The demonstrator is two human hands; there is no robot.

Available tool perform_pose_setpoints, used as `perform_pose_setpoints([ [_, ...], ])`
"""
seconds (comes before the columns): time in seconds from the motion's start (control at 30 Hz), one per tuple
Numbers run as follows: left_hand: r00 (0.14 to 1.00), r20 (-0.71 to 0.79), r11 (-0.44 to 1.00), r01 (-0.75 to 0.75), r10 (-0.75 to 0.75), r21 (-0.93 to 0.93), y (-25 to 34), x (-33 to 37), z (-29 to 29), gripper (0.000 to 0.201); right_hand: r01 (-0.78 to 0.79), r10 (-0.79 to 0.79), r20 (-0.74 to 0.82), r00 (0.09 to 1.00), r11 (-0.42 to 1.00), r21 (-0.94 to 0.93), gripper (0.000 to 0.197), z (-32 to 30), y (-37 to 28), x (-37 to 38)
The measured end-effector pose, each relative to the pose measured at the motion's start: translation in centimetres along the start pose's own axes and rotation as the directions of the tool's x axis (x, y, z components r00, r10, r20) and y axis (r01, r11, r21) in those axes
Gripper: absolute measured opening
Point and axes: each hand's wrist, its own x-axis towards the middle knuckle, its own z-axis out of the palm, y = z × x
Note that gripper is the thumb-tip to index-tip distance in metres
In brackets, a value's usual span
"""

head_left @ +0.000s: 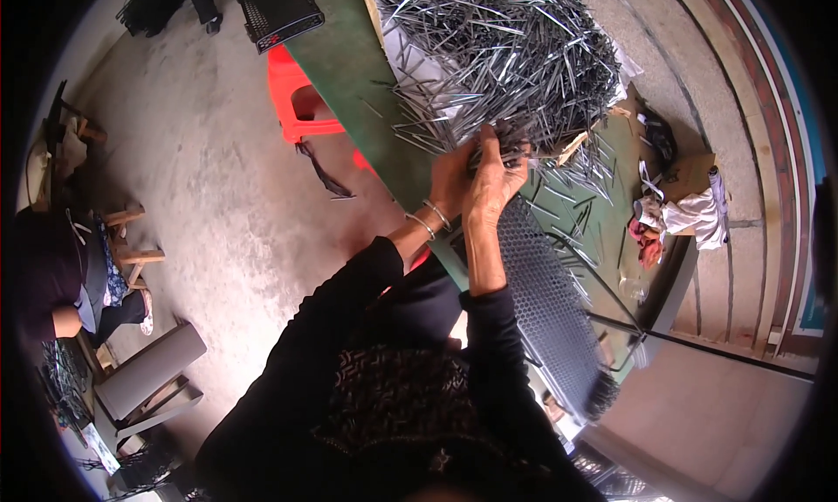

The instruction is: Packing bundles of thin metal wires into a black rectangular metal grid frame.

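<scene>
Both of my hands meet at the near edge of a big heap of thin, shiny dark grey sticks (515, 57). My left hand (450, 181) and my right hand (496, 186) are closed together round a small bunch of these sticks (517, 138). The right thumb points up along the bunch, and much of the left hand's fingers is hidden behind the right. Just below my right wrist lies a black board full of small round holes (550, 297), slanting over the table edge. Loose sticks (567, 188) are scattered beside it.
The heap rests on white sheeting on a green table (349, 92). A red plastic stool (292, 96) and a black mesh tray (278, 13) are at the table's left side. Cloths (698, 218) lie on the right. Another person (65, 284) sits at far left by a bench.
</scene>
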Motion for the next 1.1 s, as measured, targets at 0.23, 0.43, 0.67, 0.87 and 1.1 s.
perform_pose_setpoints([
  [0.23,0.999,0.005,0.989,0.049,-0.048,-0.138,0.0,-0.7,0.5,0.046,0.005,-0.003,0.043,0.999,0.998,-0.056,0.023,0.1,-1.6,-1.4],
  [0.43,0.976,-0.02,0.923,0.198,-0.217,-0.33,-2.8,-2.0,0.9,0.047,-0.092,0.093,0.09,0.992,0.996,-0.014,0.036,-2.1,1.8,-1.2],
  [0.67,0.995,-0.025,0.99,0.092,-0.096,-0.109,-1.7,-1.5,0.2,0.049,-0.123,0.129,0.059,0.99,0.987,-0.101,0.02,-1.7,0.1,-1.0],
  [0.87,0.999,-0.037,0.999,0.038,-0.038,-0.011,-2.5,-1.4,0.5,0.042,-0.115,0.116,0.089,0.989,0.993,-0.018,0.017,-3.0,1.6,-0.1],
  [1.1,0.984,-0.175,0.978,-0.024,-0.013,-0.206,-8.1,-1.0,0.2,0.043,-0.105,0.144,0.199,0.969,0.976,-0.193,0.031,0.0,0.9,-1.2],
])
